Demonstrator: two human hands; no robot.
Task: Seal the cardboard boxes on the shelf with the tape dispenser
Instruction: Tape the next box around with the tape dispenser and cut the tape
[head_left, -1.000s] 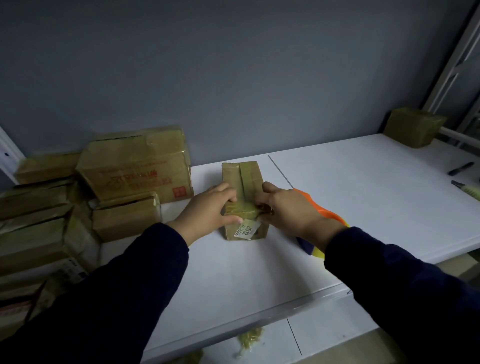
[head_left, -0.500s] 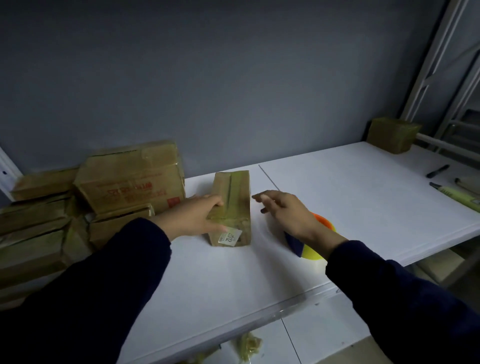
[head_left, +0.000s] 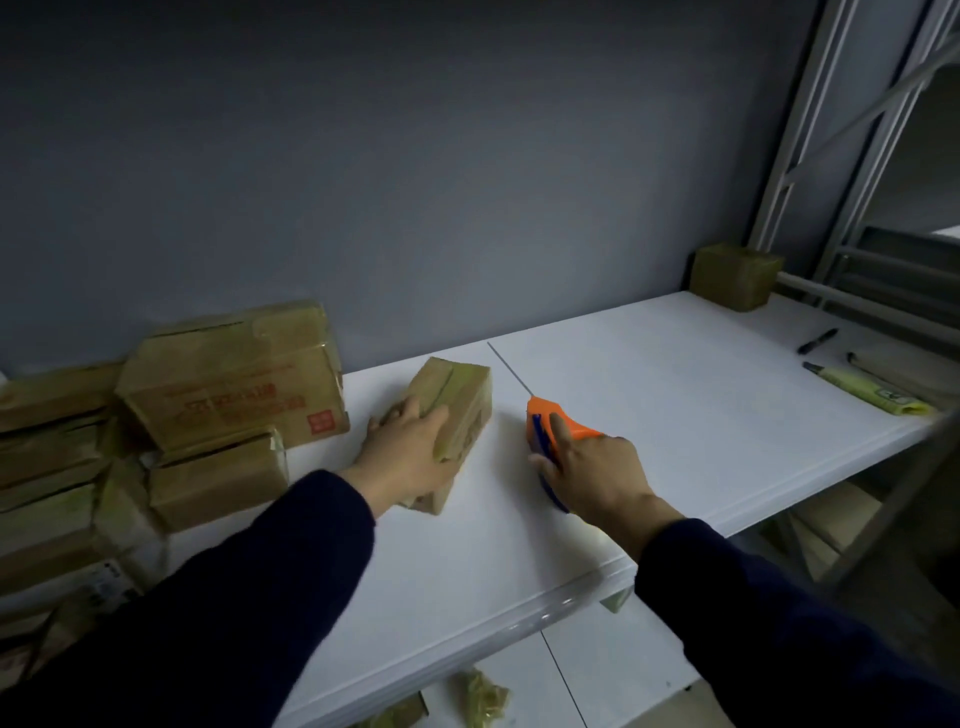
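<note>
This looks like a stockroom or packing room: a white shelf board (head_left: 649, 374) on a pale metal rack frame (head_left: 810, 171) stands against a bare grey wall (head_left: 415, 156). Just left of the left hand (head_left: 410, 447), which grips a small taped box (head_left: 457, 395), taped cardboard parcels (head_left: 228, 379) are piled up. The right hand (head_left: 597, 467) holds an orange tape dispenser (head_left: 576, 431), and well to its right lie a black marker (head_left: 818, 340) and, at the back corner, another box (head_left: 735, 275).
</note>
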